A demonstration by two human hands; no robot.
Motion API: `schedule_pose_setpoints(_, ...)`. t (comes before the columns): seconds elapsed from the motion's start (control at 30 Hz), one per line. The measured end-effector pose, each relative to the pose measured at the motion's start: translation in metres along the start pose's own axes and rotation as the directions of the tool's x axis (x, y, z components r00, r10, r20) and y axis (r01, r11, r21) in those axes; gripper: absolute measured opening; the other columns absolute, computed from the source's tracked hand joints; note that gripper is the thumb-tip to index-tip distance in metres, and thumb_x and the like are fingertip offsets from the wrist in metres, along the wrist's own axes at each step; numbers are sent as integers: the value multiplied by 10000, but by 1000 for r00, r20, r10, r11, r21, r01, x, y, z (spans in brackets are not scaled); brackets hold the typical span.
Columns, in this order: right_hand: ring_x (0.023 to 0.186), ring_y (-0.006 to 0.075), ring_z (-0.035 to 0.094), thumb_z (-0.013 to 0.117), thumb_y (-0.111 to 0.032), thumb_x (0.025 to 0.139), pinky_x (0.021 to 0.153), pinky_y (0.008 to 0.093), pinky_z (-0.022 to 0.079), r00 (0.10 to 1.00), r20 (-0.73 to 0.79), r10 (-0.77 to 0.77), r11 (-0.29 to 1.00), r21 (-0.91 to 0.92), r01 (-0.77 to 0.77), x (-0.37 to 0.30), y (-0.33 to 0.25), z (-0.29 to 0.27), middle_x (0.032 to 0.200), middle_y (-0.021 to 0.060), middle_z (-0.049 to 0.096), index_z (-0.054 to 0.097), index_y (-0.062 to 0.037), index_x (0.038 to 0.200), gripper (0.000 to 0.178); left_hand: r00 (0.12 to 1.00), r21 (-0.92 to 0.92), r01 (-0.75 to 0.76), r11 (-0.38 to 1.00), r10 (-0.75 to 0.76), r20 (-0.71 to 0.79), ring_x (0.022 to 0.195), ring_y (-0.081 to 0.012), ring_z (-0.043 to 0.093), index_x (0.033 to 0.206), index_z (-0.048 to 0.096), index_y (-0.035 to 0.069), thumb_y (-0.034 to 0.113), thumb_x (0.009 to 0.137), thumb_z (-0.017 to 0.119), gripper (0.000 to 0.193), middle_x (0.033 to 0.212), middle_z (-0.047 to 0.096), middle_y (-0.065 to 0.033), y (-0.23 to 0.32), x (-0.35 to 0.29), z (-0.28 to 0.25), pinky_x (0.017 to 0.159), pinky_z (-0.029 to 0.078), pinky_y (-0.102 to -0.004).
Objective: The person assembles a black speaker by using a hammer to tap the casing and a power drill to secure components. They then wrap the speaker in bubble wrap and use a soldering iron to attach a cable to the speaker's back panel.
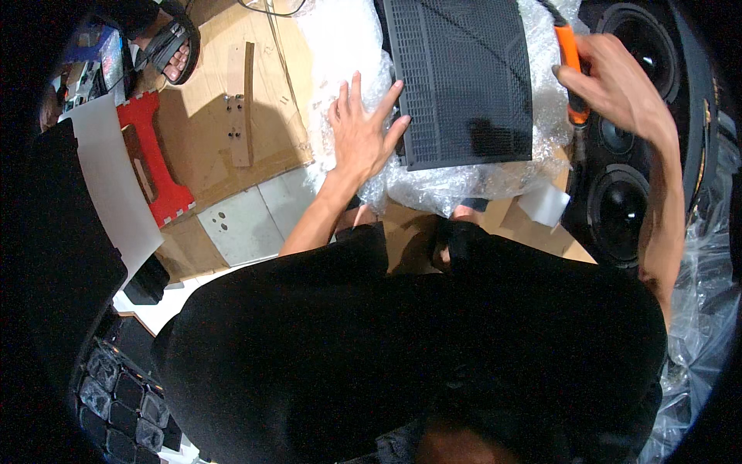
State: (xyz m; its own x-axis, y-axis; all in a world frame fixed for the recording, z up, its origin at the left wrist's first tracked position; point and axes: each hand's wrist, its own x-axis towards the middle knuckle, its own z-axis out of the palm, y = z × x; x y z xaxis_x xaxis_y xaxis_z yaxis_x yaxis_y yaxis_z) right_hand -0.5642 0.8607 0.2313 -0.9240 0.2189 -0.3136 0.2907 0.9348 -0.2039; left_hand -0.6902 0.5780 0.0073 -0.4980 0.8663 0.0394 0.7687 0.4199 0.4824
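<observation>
A black perforated speaker grille [468, 85] lies curved on crumpled bubble wrap [433, 185] in front of me. My left hand [363, 131] rests on the wrap with fingers spread, its thumb and index finger at the grille's left edge. To the right of the grille, my right hand [626, 85] is closed around an orange-and-black handheld tool [570, 58]. A black cord or extension runs from the tool's upper end, and its lower end points down toward me. The exact kind of tool cannot be made out.
A tall black speaker cabinet [618, 213] with several round drivers stands at the right, beside clear plastic sheeting [703, 301]. Left are a red plastic stool part [158, 158], a wooden strip [247, 100] with screws nearby, and cardboard [209, 69]. Another person's sandalled foot [179, 58] is at upper left.
</observation>
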Motion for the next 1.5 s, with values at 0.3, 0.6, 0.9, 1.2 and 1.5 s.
schedule_pose_setpoints(0.3,655,157,660,717,-120,769,572,257,518,975,-220,23,752,647,128,-54,-59,40,767,67,681,689,-35,861,128,994,-23,-68,997,70,80,1364,-460,230,1428,412,328,507,902,534,569,1504,193,-283,-13,-1,-12,1079,218,-563)
schedule_pose_setpoints(0.6,725,243,682,733,-152,750,627,313,545,981,-38,-191,810,558,180,-54,-75,78,853,114,683,705,-40,933,216,995,-51,-88,995,90,36,1357,-457,250,1409,433,356,510,897,537,545,1491,236,-272,-18,-3,-6,1079,205,-558)
schedule_pose_setpoints(0.9,746,267,683,741,-147,742,656,353,559,966,-52,-254,838,487,246,-57,-74,88,910,118,670,693,-48,966,249,995,-33,-101,994,101,18,1350,-460,261,1421,411,366,510,888,548,569,1496,239,-266,-19,-3,-4,1083,226,-559)
schedule_pose_setpoints(1.2,879,322,660,738,-181,746,759,388,544,944,105,-314,831,512,219,-55,-77,78,1017,124,640,664,-101,1118,387,994,-39,-108,993,109,12,1349,-465,261,1419,419,346,500,883,561,575,1484,245,-286,-20,-3,-4,1077,230,-557)
schedule_pose_setpoints(1.5,850,267,663,768,-147,700,703,366,553,922,14,-388,808,486,333,-54,-75,87,964,116,627,683,-92,1049,364,994,-65,-106,992,108,22,1359,-452,240,1421,414,356,539,884,540,581,1505,206,-265,-21,-3,-4,1062,226,-578)
